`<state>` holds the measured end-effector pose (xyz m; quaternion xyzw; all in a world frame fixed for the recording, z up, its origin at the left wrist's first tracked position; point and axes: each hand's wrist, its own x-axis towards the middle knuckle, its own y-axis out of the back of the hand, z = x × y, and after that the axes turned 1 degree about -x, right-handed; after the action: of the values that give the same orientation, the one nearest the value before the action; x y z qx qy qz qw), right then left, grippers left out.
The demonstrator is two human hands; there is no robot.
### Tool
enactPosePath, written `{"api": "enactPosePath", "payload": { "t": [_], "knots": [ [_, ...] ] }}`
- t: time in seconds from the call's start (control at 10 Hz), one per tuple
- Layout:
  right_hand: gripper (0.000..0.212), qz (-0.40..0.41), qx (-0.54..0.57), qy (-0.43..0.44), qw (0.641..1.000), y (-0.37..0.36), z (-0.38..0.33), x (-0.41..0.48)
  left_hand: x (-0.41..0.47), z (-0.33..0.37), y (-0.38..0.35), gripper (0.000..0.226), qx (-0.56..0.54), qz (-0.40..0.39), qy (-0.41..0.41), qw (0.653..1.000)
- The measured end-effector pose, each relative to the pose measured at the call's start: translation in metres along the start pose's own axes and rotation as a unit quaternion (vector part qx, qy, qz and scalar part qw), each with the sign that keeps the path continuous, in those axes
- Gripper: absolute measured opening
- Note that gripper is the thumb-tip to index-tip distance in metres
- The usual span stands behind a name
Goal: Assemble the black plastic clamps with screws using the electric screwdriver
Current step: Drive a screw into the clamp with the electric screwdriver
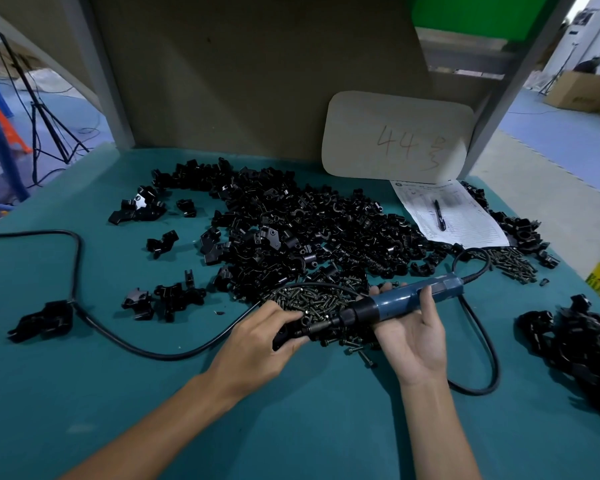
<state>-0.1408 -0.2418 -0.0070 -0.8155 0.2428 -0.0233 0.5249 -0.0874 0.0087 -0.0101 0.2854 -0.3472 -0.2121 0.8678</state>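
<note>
My right hand [414, 336] grips the blue electric screwdriver [409, 303], which lies almost level with its bit pointing left. The bit meets a black plastic clamp [290, 334] that my left hand [257, 344] holds, fingers curled over it, on the green table. Both hands hover over a heap of dark screws [312, 303]. A big pile of loose black clamp parts [309, 233] spreads behind them.
The screwdriver's black cable [125, 341] loops across the table [118, 410] to the left and another loop lies right. Assembled clamps [575, 344] are heaped at right. A paper sheet with a pen [440, 216] and a beige board [395, 136] stand at the back.
</note>
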Motion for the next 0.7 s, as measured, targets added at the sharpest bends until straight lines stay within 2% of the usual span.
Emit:
{"api": "enactPosePath", "payload": {
  "t": [0.3,0.4,0.6,0.7],
  "knots": [
    [0.043,-0.006,0.004,0.001,1.0,-0.0001,0.0005,-0.0003,0.0006,0.0006,-0.0014,0.038,0.003,0.005,0.015,1.0],
    [0.042,-0.03,0.008,-0.007,0.999,0.0013,0.0009,-0.0008,0.0005,-0.0013,-0.002,0.036,-0.027,0.012,0.056,0.998],
    [0.062,-0.076,0.014,0.0,0.997,-0.0006,0.0013,-0.0027,0.0026,-0.0039,-0.0014,0.031,-0.05,-0.005,0.082,0.995],
    [0.064,-0.095,0.033,0.004,0.995,-0.006,0.0015,-0.0072,0.0042,-0.0037,-0.0012,0.028,-0.066,-0.003,0.096,0.993]
  ]
}}
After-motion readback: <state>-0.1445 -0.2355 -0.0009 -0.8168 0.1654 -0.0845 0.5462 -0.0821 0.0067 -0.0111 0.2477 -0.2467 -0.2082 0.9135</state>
